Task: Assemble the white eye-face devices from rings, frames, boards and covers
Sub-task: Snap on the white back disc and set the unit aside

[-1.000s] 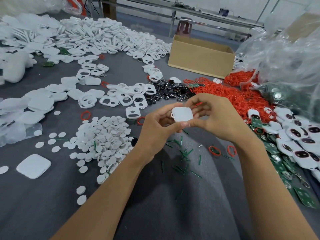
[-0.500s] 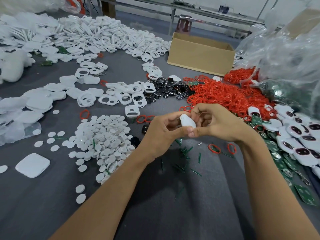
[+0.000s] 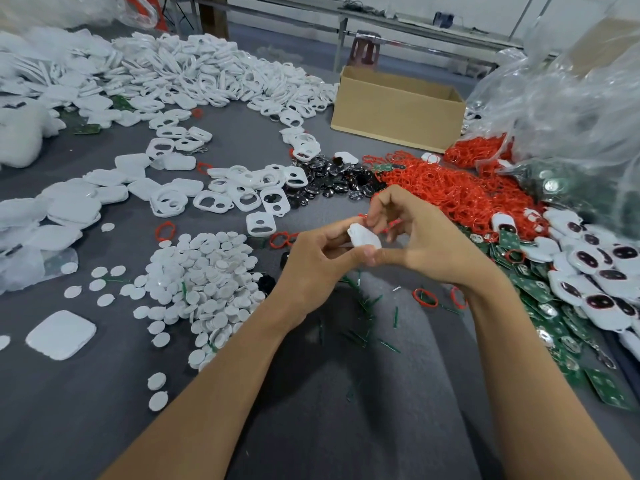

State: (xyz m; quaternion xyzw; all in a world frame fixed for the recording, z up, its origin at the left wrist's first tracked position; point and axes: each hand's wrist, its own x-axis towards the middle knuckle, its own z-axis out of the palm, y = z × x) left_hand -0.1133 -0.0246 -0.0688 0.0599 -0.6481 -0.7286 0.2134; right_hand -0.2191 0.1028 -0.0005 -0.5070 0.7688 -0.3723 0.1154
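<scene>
left hand point(image 3: 311, 268) and right hand point(image 3: 427, 245), fingers pinching the white cover point(image 3: 363, 238), have tipped it edgeways, probably snapping it shut.

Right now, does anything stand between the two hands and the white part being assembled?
Nothing visible does. The left hand and the right hand both grip the white part directly, holding it up above the grey table.

– What can't be made out?
– The white piece point(image 3: 363, 237) between the left grip point(image 3: 311, 266) and right grip point(image 3: 429, 244): thumbs cover its lower edge; which face shows is unclear.
– And at the edges?
– The finished devices point(image 3: 595, 271) run off the right edge; the box point(image 3: 398, 109) hides its inside; boards point(image 3: 554, 188) in the clear bag point(image 3: 571, 98) blur.
</scene>
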